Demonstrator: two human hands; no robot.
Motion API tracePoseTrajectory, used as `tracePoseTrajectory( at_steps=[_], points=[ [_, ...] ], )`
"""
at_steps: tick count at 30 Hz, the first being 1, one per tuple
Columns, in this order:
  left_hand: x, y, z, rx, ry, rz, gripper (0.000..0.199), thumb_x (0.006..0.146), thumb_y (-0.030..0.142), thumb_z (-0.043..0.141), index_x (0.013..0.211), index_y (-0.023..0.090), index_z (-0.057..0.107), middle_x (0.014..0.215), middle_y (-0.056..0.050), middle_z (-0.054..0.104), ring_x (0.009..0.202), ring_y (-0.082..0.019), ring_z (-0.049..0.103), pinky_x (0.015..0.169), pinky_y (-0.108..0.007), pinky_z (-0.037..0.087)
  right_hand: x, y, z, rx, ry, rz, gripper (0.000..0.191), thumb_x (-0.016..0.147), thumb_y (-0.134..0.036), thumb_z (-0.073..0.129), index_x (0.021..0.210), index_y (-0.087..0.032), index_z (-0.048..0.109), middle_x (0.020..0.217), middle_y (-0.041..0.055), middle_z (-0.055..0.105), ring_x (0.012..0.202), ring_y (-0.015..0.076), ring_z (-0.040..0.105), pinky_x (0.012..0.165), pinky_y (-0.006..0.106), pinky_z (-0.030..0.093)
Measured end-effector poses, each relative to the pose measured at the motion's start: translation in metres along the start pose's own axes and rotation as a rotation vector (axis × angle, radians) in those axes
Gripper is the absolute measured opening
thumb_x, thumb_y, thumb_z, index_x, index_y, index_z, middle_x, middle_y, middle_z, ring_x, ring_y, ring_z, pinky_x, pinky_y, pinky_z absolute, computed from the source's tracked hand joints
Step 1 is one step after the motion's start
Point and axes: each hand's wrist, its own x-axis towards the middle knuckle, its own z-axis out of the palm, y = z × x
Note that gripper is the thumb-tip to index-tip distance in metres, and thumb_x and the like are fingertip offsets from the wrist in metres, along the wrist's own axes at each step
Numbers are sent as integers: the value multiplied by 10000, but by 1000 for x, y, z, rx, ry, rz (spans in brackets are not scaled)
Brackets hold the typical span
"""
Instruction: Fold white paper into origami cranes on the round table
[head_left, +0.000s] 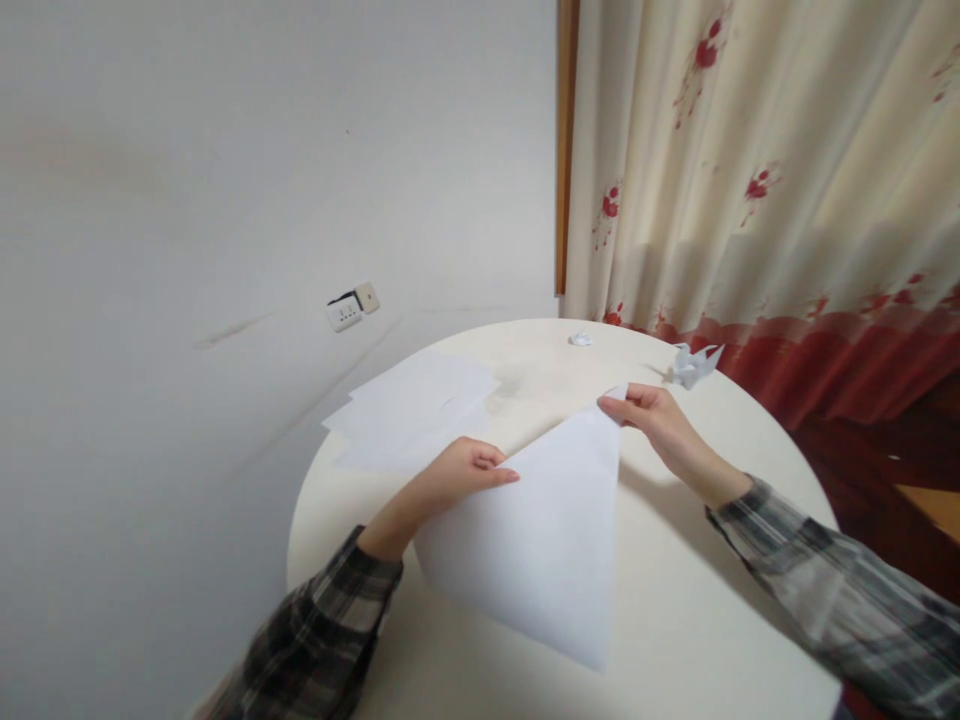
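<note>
A white sheet of paper (pixel 544 530) is held up, tilted, above the round white table (pixel 697 600). My left hand (pixel 457 475) pinches its upper edge near the left, thumb in front and the other fingers curled behind. At the upper right corner of the sheet, my right hand (pixel 660 420) grips the paper between thumb and fingers. The sheet's lower corner hangs toward the table's near side.
Several loose white sheets (pixel 412 405) overlap at the table's left. A small crumpled paper piece (pixel 580 340) lies at the far edge, and a folded paper figure (pixel 691 367) stands at the far right. Behind are a wall with sockets (pixel 345 313) and a patterned curtain (pixel 675 200).
</note>
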Motion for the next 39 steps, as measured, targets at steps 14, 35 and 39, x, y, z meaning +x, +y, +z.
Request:
tracePoseTrajectory(
  at_steps=[14, 35, 39],
  points=[
    [8, -11, -12, 92, 141, 60, 208, 654, 367, 642, 648, 169, 702, 661, -30, 685, 622, -166, 598, 559, -203, 424, 7, 8, -5, -48, 124, -92, 215, 654, -386, 698, 677, -175, 664, 670, 24, 630, 621, 126, 533, 573, 250, 431],
    [11, -12, -10, 75, 166, 86, 180, 658, 350, 650, 615, 184, 702, 591, -9, 657, 553, -142, 555, 528, -204, 402, 10, 0, 0, 22, 141, -77, 209, 661, -388, 693, 648, -182, 659, 638, 19, 601, 607, 118, 513, 572, 251, 443],
    [10, -11, -10, 86, 168, 68, 204, 663, 368, 643, 621, 177, 701, 595, -13, 654, 558, -144, 552, 526, -206, 399, 10, -1, 0, 9, 172, -114, 213, 648, -379, 705, 604, -182, 637, 602, 10, 581, 603, 120, 507, 574, 253, 432]
  ],
)
